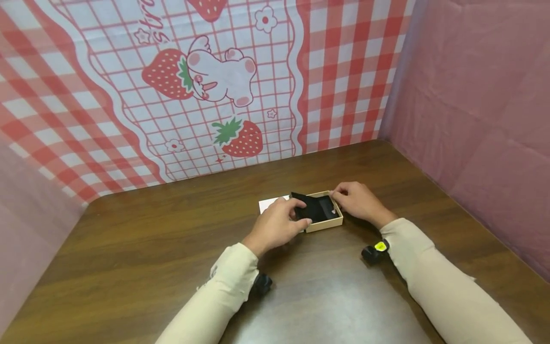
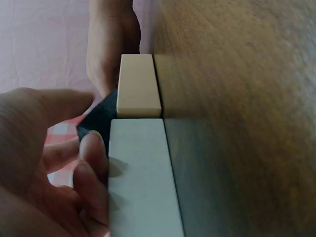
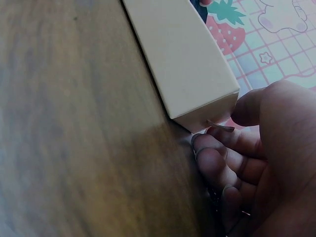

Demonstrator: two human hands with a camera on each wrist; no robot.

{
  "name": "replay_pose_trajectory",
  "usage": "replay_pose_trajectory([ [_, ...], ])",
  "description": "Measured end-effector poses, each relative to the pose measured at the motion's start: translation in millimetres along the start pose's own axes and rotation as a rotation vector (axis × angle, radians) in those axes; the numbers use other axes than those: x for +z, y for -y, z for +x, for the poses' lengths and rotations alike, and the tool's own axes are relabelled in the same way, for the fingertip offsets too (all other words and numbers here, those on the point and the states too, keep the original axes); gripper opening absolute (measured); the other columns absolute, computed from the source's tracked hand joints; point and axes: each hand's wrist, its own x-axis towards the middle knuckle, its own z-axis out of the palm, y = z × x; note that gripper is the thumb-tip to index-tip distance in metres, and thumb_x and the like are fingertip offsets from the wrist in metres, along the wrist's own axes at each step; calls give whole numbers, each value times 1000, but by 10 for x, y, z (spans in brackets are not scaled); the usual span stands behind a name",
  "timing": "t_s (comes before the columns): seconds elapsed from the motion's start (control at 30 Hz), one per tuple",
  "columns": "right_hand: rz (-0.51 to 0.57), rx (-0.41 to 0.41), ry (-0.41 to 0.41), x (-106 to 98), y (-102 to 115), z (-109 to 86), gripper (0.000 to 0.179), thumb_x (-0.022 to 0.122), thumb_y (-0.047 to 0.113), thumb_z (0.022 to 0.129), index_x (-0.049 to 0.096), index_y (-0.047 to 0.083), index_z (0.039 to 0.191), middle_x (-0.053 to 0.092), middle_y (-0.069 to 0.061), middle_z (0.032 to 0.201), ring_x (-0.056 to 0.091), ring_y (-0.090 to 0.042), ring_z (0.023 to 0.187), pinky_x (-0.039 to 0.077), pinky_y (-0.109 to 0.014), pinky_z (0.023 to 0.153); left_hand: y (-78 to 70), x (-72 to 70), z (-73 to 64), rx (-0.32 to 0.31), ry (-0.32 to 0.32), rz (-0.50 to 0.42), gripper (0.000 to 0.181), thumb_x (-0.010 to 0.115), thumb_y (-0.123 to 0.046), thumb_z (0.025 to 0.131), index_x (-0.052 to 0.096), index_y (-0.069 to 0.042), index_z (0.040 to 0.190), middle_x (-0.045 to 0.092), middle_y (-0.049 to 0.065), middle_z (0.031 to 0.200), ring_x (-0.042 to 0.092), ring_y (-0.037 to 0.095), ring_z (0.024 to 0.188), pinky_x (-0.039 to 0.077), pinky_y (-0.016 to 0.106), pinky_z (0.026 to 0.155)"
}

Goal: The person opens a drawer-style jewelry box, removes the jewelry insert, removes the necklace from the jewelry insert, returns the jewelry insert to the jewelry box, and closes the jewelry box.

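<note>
A shallow tan box point(image 1: 324, 224) lies on the table with a black insert point(image 1: 328, 208) inside it. My left hand point(image 1: 279, 222) pinches a black panel point(image 2: 101, 116) that stands tilted up at the box's left end, between thumb and fingers. Under that hand is a white box part point(image 2: 143, 177), end to end with the tan box. My right hand point(image 1: 358, 200) grips the right end of the tan box at its far corner, fingers curled. A small ribbon tab point(image 3: 219, 126) sticks out of that end wall beside the right fingertips.
The brown wooden table point(image 1: 142, 267) reaches to a strawberry-print cloth point(image 1: 223, 86) at the back and a pink cloth point(image 1: 481, 105) on the right. A black wrist camera point(image 1: 371, 254) hangs at the right cuff, another camera point(image 1: 262, 285) at the left.
</note>
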Motion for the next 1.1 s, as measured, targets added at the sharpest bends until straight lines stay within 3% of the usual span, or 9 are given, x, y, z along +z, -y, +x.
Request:
replay_pose_trajectory([
  [0.17,4,12,10,0,0,-3,26,58,24,101,75,5,100,67,-6,89,57,-22,78,44,-35,68,-37,-4,-18,6,18,70,45,74,-38,89,66,-19,128,57,-1,95,56,14,83,47,31,69],
  [0.57,-4,18,15,2,0,2,27,57,24,101,75,5,102,67,-7,91,57,-23,79,44,-35,69,-65,10,1,-3,-8,100,36,74,-37,91,69,-20,122,61,-4,92,57,13,82,47,31,68],
  [0.8,3,17,0,22,-16,9,27,57,25,100,75,5,99,67,-6,87,56,-23,77,44,-35,67,-91,9,14,-1,-36,115,29,78,-36,86,71,-20,109,61,-4,89,58,12,79,47,31,66],
  [1.1,13,28,9,16,-14,4,27,56,25,101,74,4,100,64,-4,82,55,-21,73,43,-33,63,-112,54,45,0,-81,97,17,76,-34,88,72,-20,97,63,-5,85,59,11,77,47,31,63],
])
